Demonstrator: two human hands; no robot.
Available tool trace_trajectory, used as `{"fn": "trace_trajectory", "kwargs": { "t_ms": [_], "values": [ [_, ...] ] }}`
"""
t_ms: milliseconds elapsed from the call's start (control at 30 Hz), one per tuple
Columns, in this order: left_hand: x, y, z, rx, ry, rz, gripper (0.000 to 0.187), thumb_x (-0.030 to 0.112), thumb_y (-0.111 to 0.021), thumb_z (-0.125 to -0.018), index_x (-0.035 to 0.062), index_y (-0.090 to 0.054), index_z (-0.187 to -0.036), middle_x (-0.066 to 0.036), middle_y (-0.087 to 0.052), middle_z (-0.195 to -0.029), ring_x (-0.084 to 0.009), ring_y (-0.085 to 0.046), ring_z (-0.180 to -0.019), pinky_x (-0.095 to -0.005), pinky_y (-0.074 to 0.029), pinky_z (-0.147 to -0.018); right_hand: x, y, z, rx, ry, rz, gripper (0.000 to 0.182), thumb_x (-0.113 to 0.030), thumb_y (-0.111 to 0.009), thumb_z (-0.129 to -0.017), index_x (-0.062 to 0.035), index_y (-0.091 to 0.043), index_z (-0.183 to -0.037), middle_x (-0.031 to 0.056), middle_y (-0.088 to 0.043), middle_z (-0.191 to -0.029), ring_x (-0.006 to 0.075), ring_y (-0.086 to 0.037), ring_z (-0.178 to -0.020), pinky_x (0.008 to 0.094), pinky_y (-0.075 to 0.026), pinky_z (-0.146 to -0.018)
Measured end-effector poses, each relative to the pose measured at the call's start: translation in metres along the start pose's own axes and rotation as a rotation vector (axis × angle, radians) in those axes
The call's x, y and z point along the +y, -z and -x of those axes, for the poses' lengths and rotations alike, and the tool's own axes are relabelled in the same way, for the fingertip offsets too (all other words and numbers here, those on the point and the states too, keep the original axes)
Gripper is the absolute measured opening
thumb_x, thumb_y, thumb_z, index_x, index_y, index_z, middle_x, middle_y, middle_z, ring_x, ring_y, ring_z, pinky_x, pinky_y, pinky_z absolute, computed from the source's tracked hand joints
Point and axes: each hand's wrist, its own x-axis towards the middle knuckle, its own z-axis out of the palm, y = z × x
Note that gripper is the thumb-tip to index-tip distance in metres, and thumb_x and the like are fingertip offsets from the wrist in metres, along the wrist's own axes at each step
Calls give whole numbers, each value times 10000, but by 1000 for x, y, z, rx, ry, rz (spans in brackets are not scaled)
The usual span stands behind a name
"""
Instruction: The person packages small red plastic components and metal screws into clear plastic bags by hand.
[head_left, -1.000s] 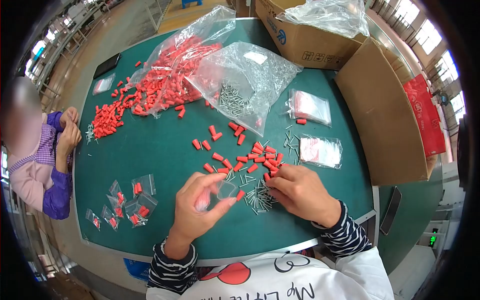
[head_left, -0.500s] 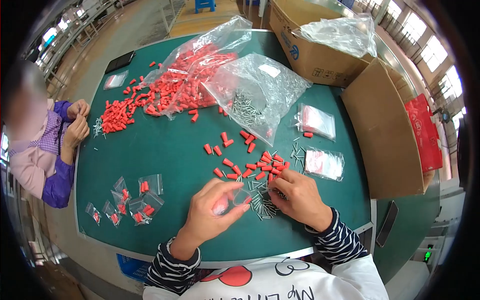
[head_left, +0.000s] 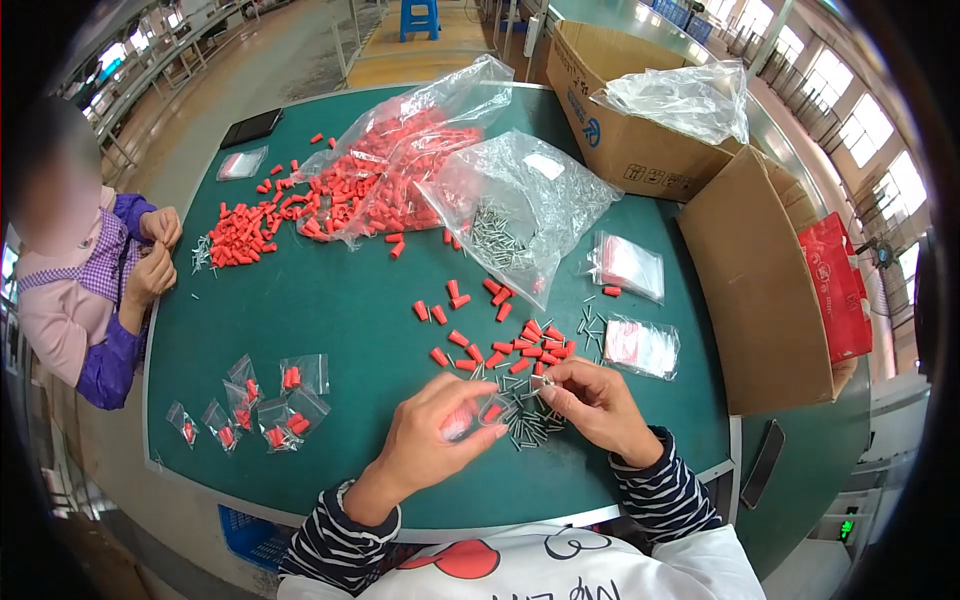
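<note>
My left hand (head_left: 432,428) is closed round a small clear plastic bag (head_left: 484,402), its mouth held apart towards the right. Red shows through the film, with a red piece near the opening. Thumb and fingertips of my right hand (head_left: 592,402) pinch small silver screws (head_left: 538,382) beside the bag; how many is hidden. Under and between both hands lies a pile of loose screws (head_left: 535,425). Just beyond it are scattered red tapered plastic plugs (head_left: 530,345), some with screws among them.
Filled small bags (head_left: 285,425) lie at left. Farther back are a large bag of red plugs (head_left: 390,170) and a large bag of screws (head_left: 520,210). Stacks of flat bags (head_left: 640,347) and cardboard boxes (head_left: 760,290) stand right. A co-worker's hands (head_left: 155,255) are at the left edge.
My right hand has lifted slightly from the screw pile, with screws now showing at its fingertips. The left hand still holds the bag, shifted slightly. The whole view has tilted a little.
</note>
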Motion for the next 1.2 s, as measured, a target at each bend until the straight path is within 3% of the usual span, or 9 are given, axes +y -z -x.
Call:
{"fn": "trace_trajectory", "kwargs": {
  "t_ms": [67,367,467,667,967,1067,1200],
  "values": [
    [-1,-1,0,-3,2,-3,439,81,-847,-719,55,-678,-1124,-52,-610,-826,-146,-593,-721,-274,-471,-636,-3,1,0,21,32,99,171,-136,-719,-909,1,-681,-1005,-13,-575,-827,30,-479,-674,216,-395,-578],
    [-3,-6,2,-31,19,-1,429,96,-848,-721,58,-683,-1116,-59,-610,-831,-164,-602,-740,-287,-484,-652,-9,3,0,-85,-130,-328,181,-154,-670,-968,6,-666,-1054,-15,-633,-949,27,-538,-806,187,-432,-703],
    [-5,-9,3,-30,36,22,432,102,-851,-721,55,-682,-1115,-60,-613,-841,-164,-605,-750,-286,-486,-664,-14,1,-1,-138,-94,-390,192,-155,-654,-978,12,-653,-1074,-18,-629,-967,32,-544,-823,187,-437,-725],
    [-5,-11,3,-11,27,107,448,94,-859,-719,50,-673,-1125,-58,-628,-868,-155,-612,-772,-289,-492,-691,-19,-12,-1,-182,-76,-408,154,-123,-656,-973,3,-660,-1060,-24,-607,-949,24,-519,-782,190,-421,-662],
    [-6,-11,3,-9,17,147,459,75,-860,-712,38,-670,-1128,-75,-645,-952,-167,-646,-842,-298,-520,-753,-31,-16,-3,-175,93,-42,141,-79,-719,-904,-21,-730,-1032,16,-641,-861,58,-518,-709,215,-402,-599],
    [-5,-11,2,-4,-7,139,464,68,-858,-711,36,-669,-1133,-77,-646,-968,-170,-649,-848,-299,-523,-756,-27,-16,-6,-151,305,75,143,-61,-740,-871,-25,-743,-1010,31,-657,-834,90,-548,-715,227,-414,-591],
    [-6,-12,2,-11,0,135,473,57,-856,-707,35,-669,-1141,-80,-647,-987,-177,-650,-859,-304,-525,-766,-37,-13,-3,-155,262,78,191,-40,-750,-847,-27,-743,-1037,43,-658,-868,112,-564,-743,244,-432,-613]
  ]
}}
